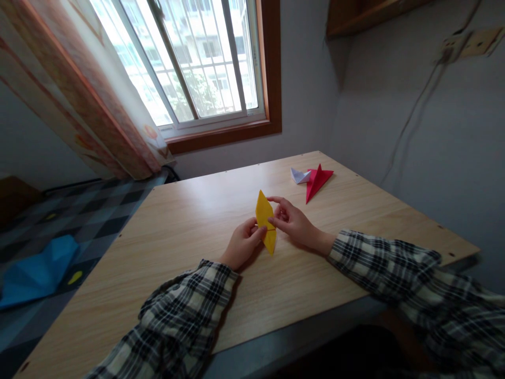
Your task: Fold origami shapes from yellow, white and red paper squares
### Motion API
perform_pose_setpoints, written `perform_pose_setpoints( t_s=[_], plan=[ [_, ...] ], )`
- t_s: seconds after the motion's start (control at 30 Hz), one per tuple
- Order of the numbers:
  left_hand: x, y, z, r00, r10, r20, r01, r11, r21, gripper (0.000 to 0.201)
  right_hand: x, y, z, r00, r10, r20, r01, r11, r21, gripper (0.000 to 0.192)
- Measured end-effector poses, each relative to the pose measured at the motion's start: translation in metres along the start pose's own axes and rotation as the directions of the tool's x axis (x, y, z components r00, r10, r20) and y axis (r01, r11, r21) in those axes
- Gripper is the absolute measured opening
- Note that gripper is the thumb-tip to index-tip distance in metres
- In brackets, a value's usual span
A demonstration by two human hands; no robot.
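1. Far to the left, a blue sheet [37,271] lies crumpled on the dark checked floor, well apart from the worktop. A curtain [79,89] with orange and pink stripes hangs beside the window [189,58].
2. The wooden worktop [165,247] fills the middle of the view, with its near edge running across the bottom.
3. The left hand [242,243] comes out of a checked sleeve [177,321]. Its fingers are closed on the left edge of the yellow folded paper [265,221], with the thumb pressed against the paper's middle.
4. The yellow folded paper is long and pointed at both ends — it stands nearly upright between the two hands, near the middle of the worktop. Its lower tip looks close to the wood, but I cannot tell if it touches.
5. The right hand [294,221] pinches the right side of the same paper. Its thumb and first finger are together on the paper and the other fingers curl behind.
6. Farther back and to the right, a red folded paper [316,181] lies flat on the worktop, shaped like a long point. A small white folded paper [300,175] sits just beside it on its left — the two seem to touch.
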State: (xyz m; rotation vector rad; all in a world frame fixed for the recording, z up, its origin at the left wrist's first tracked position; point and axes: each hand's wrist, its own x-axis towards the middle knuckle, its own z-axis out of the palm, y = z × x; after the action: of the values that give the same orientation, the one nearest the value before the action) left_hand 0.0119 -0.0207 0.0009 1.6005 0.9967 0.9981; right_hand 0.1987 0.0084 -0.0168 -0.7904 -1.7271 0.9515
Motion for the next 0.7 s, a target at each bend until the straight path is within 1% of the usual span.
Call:
perform_pose_setpoints(
  t_s=[0.17,0.33,0.53,0.7],
  plan=[
    [-0.0007,-0.0002,-0.0002,0.999,-0.027,0.033,0.026,0.999,0.022,0.031,-0.0003,0.0017,-0.0002,0.999,-0.006,-0.044,0.005,1.0,-0.006,0.056],
    [-0.0022,0.0013,0.0002,0.998,-0.044,0.053,0.04,0.997,0.072,0.03,-0.0001,0.0029,-0.0015,0.994,-0.045,-0.101,0.032,0.992,-0.124,0.052],
    [-0.0025,0.0069,0.0008,0.998,-0.041,0.047,0.035,0.991,0.127,0.03,0.001,0.0013,-0.0022,0.988,-0.094,-0.121,0.069,0.977,-0.2,0.049],
    [-0.0016,0.0056,0.0001,0.998,-0.044,0.037,0.037,0.985,0.168,0.032,0.0021,0.0036,-0.0024,0.977,-0.162,-0.137,0.127,0.964,-0.232,0.054]
  ],
)
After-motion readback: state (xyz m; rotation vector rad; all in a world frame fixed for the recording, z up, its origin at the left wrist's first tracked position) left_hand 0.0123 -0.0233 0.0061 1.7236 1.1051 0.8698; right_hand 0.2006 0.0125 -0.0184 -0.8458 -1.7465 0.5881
